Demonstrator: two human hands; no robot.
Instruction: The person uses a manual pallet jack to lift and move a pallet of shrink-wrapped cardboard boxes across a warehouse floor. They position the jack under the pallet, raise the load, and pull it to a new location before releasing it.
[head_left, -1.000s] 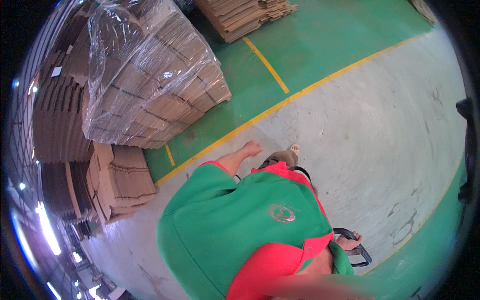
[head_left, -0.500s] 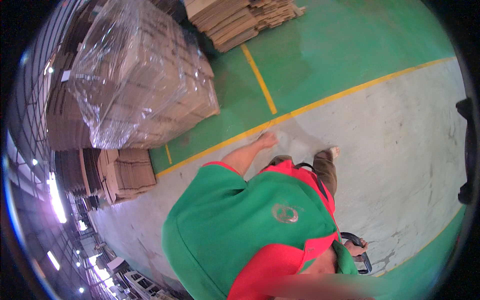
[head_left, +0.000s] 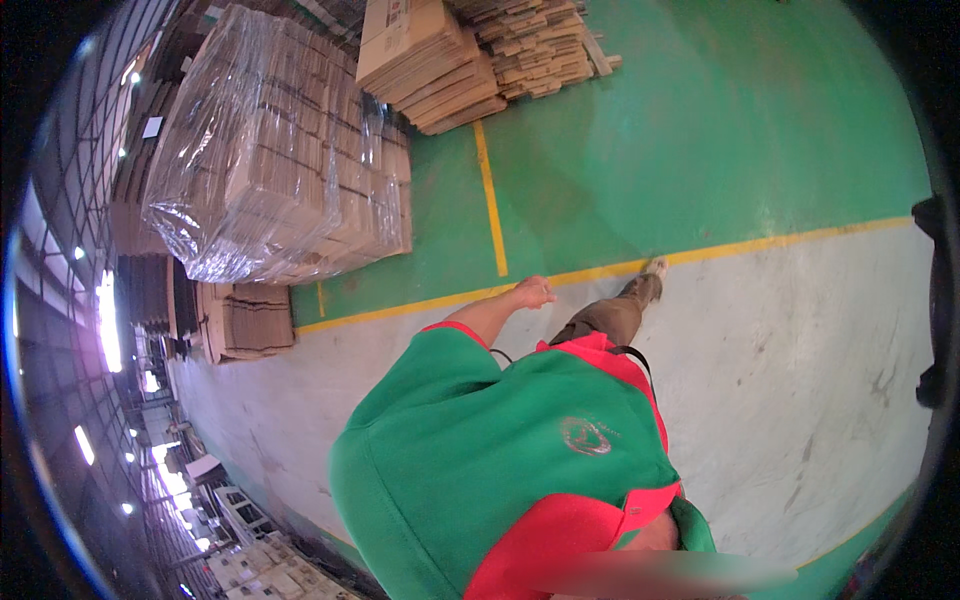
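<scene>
Head view: left hand (head_left: 534, 292) curled in, right unseen; wrapped cardboard stack (head_left: 290, 160) beyond yellow line (head_left: 400, 310).

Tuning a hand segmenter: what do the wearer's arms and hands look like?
Left hand: bare, no glove visible. Left sleeve: short, green, with a red cuff edge; forearm bare. Right hand out of view; green cloth, probably that sleeve, shows.

Ahead of L hand (head_left: 535, 292), green floor (head_left: 720, 130) gives free room; grey floor (head_left: 770, 330) on R side also, but trouser leg (head_left: 610, 315) stands nr, btwn hand & this space. On fwd L, film-wrapped cardboard stack (head_left: 290, 170) blocks the way, w/ cardboard pile (head_left: 435, 75) beyond.
</scene>
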